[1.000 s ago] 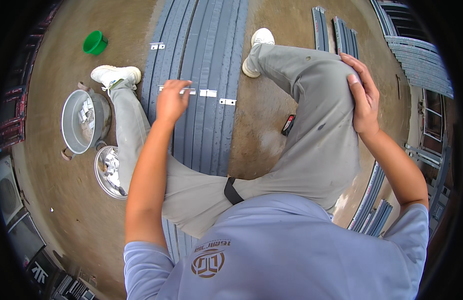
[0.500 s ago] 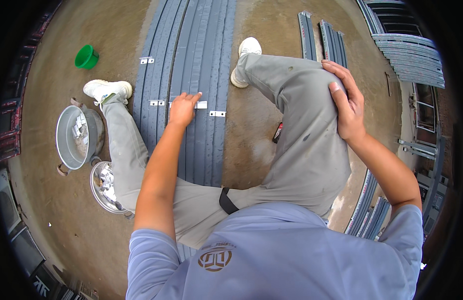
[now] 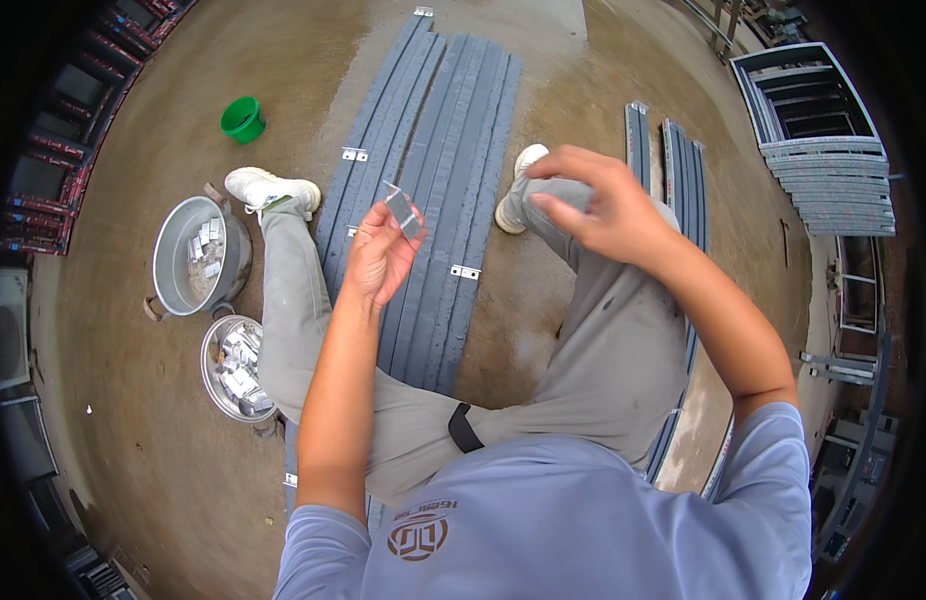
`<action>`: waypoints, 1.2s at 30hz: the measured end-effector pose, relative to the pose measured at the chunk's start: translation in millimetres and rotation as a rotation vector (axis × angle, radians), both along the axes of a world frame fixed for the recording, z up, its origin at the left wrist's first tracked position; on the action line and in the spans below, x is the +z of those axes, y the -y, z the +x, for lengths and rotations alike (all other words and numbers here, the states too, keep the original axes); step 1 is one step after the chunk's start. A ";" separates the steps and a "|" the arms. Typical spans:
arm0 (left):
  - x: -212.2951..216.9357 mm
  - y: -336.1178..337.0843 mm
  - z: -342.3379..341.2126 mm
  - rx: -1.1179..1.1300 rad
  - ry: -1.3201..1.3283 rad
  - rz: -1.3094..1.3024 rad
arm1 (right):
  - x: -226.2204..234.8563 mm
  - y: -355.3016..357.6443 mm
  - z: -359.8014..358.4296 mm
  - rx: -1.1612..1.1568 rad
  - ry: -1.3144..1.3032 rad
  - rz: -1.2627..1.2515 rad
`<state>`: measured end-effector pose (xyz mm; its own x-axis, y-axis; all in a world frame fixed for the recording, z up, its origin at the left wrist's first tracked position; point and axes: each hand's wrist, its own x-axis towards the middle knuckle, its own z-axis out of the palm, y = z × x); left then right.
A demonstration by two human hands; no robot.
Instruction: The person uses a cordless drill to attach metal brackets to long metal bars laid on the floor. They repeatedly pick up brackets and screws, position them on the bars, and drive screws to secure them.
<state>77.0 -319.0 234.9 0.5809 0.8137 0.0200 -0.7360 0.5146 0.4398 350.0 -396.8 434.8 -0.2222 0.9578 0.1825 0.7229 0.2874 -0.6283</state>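
My left hand (image 3: 376, 262) pinches a small grey metal bracket (image 3: 404, 214), raised over the long grey metal profiles (image 3: 435, 215). The profiles lie side by side on the floor between my legs. Small silver brackets rest on them, among them one (image 3: 465, 271) near the right edge and one (image 3: 354, 154) farther off on the left. Part of another bracket shows beside my left wrist. My right hand (image 3: 611, 205) hovers over my right knee, thumb and fingers apart, holding nothing.
Left of my left leg stand a grey pot (image 3: 159, 255) with metal pieces and a steel bowl (image 3: 211, 373) full of silver brackets. A green bucket (image 3: 243, 121) is farther off. More profiles (image 3: 686, 185) lie beyond my right knee; stacked frames (image 3: 828, 180) stand at the far right.
My left hand has lifted a bracket off the profiles. My right hand has come off the knee and moved left, fingers opening. The whole view has shifted.
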 end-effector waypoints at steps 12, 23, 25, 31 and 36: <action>7.4 16.6 2.6 -0.122 0.035 0.024 | -57.5 -47.2 -92.0 0.277 -0.068 -0.072; -4.4 2.8 -7.1 -0.111 -0.118 0.145 | -57.0 -55.1 -82.0 0.325 0.062 -0.068; -6.0 2.4 -7.5 -0.113 -0.112 0.168 | -55.0 -54.9 -81.4 0.350 0.057 -0.044; -3.0 5.5 -7.7 -0.113 -0.112 0.163 | -47.6 -54.5 -80.5 0.396 0.056 -0.061; 1.2 8.3 -7.3 -0.114 -0.117 0.137 | -53.5 -56.7 -79.1 0.419 0.022 -0.056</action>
